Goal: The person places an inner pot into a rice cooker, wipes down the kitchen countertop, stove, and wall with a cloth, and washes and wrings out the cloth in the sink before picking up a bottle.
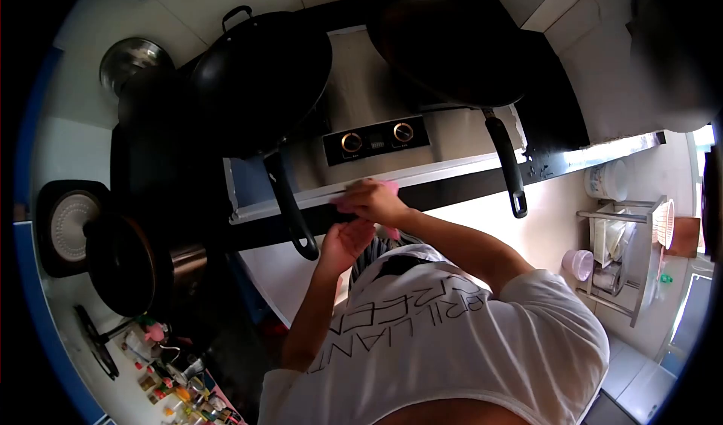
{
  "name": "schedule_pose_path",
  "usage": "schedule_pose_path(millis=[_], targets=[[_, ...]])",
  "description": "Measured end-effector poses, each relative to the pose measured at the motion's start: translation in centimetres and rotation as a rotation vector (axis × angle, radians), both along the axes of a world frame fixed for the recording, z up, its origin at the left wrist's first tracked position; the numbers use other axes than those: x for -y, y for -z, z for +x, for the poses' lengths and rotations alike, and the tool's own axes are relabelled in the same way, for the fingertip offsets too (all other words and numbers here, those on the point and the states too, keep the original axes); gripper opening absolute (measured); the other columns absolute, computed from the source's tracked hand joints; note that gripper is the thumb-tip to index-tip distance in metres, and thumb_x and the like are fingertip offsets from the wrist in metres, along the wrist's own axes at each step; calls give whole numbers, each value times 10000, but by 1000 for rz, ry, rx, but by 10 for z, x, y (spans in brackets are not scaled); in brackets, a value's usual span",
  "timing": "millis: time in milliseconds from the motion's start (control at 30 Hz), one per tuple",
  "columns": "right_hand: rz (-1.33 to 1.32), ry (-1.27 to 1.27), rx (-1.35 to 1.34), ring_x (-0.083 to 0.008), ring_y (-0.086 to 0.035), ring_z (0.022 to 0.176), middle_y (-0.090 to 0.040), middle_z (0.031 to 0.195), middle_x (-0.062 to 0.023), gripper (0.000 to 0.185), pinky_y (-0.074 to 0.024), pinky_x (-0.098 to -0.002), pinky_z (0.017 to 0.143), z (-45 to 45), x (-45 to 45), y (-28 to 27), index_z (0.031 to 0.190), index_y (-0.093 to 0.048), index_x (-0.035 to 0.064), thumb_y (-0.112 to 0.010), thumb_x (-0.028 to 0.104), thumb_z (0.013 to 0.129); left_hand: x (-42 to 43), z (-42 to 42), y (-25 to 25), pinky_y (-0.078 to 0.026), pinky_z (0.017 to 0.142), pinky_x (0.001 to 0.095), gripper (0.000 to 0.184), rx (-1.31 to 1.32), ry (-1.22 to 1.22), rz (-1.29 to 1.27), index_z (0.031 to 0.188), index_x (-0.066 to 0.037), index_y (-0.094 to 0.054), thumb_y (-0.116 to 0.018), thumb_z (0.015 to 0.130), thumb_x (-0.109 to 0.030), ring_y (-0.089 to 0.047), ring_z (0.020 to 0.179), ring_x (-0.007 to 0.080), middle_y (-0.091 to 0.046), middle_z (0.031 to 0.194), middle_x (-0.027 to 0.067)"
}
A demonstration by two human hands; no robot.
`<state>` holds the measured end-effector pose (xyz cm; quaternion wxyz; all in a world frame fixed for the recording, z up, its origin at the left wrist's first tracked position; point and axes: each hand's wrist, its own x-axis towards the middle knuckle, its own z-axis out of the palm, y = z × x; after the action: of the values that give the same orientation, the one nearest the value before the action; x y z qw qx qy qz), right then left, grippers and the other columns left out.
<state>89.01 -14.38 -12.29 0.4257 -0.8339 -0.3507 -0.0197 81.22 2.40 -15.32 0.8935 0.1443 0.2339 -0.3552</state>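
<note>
A pink cloth (391, 187) is bunched under and around my right hand (379, 203), whose fingers press down on it at the front edge of the stove. Just below, my left hand (348, 244) is turned palm up at the counter's edge, with its fingers stretched toward the right hand. Part of its fingertips is hidden by the right hand and cloth. Beyond my hands is the steel gas stove (354, 71) with its black control panel (376, 140) and two knobs. A dark wok (260, 78) sits on the left burner, another wok (444, 44) on the right.
Two wok handles, the left one (286, 203) and the right one (506, 165), jut past the counter front on either side of my hands. A large dark pot (124, 263) stands at left. Bottles and jars (188, 391) crowd the lower left. A rack (629, 255) is at right.
</note>
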Motion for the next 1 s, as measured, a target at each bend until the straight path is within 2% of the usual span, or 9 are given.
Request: schedule_pose_path(millis=[100, 267, 433, 467, 500, 600, 833, 900, 1000], targets=[[342, 130, -686, -181, -608, 779, -637, 825, -79, 170, -469, -294, 744, -3, 23, -25, 870, -652, 65, -567, 26, 729, -4, -1, -7, -387, 972, 375, 439, -38, -28, 49, 1156, 53, -492, -330, 872, -239, -521, 1083, 280, -556, 1134, 184], [338, 429, 66, -277, -568, 753, -593, 842, -124, 234, -457, -326, 664, 103, 19, -80, 932, -616, 59, -568, 41, 704, -7, -3, -13, -415, 950, 375, 452, -59, -52, 4, 1171, 66, -475, -330, 869, -238, -528, 1071, 297, -548, 1142, 198], [177, 389, 86, -362, -507, 974, -537, 1099, -188, 485, -393, -404, 877, 191, 3, -30, 1217, -461, 51, -541, 64, 739, -15, -3, -19, -426, 949, 373, 408, -42, -116, -23, 1143, 67, -490, -348, 877, -208, -528, 1071, 292, -548, 1128, 212], [-279, 253, -185, -353, -402, 1160, -437, 1263, -179, 638, -293, -397, 1004, 195, -1, -19, 1336, -314, 69, -559, 77, 746, -19, -6, -17, -425, 949, 374, 413, -66, -140, -11, 1146, 65, -490, -351, 875, -215, -528, 1071, 292, -548, 1129, 210], [-272, 258, -181, -353, -402, 1160, -437, 1263, -179, 638, -293, -397, 1004, 195, -1, -7, 1336, -314, 69, -559, 77, 746, -23, -8, -13, -425, 948, 375, 418, -89, -162, 1, 1149, 64, -489, -354, 874, -222, -528, 1071, 293, -549, 1131, 207], [-561, 187, 312, -287, -124, 1337, -211, 1432, -93, 920, -161, -364, 1094, 191, 2, 40, 1380, -204, 79, -720, 255, 639, -35, -14, -2, -430, 940, 373, 432, -117, -179, 41, 1157, 45, -496, -361, 867, -244, -529, 1074, 290, -560, 1121, 198], [-572, 479, 284, -299, -151, 1327, -215, 1430, -95, 922, -187, -356, 1076, 252, -27, 19, 1375, -243, 108, -738, 262, 612, -43, -13, -2, -453, 913, 391, 430, -236, -205, 9, 1141, 33, -515, -358, 865, -257, -544, 1054, 294, -568, 1109, 195], [-390, 639, -128, -334, -176, 1306, -189, 1429, -130, 845, -199, -367, 1064, 277, -31, -8, 1368, -246, 78, -693, 244, 670, -44, -14, -7, -455, 910, 398, 429, -267, -243, -16, 1135, 31, -520, -354, 867, -259, -543, 1057, 297, -569, 1106, 198], [-670, 902, 298, -337, -217, 1278, -201, 1427, -127, 679, -231, -369, 1048, 306, -24, 7, 1348, -296, 68, -595, 222, 758, -51, -24, 6, -420, 949, 401, 454, -178, -268, -81, 1175, 46, -476, -384, 871, -278, -514, 1091, 312, -530, 1151, 219]])
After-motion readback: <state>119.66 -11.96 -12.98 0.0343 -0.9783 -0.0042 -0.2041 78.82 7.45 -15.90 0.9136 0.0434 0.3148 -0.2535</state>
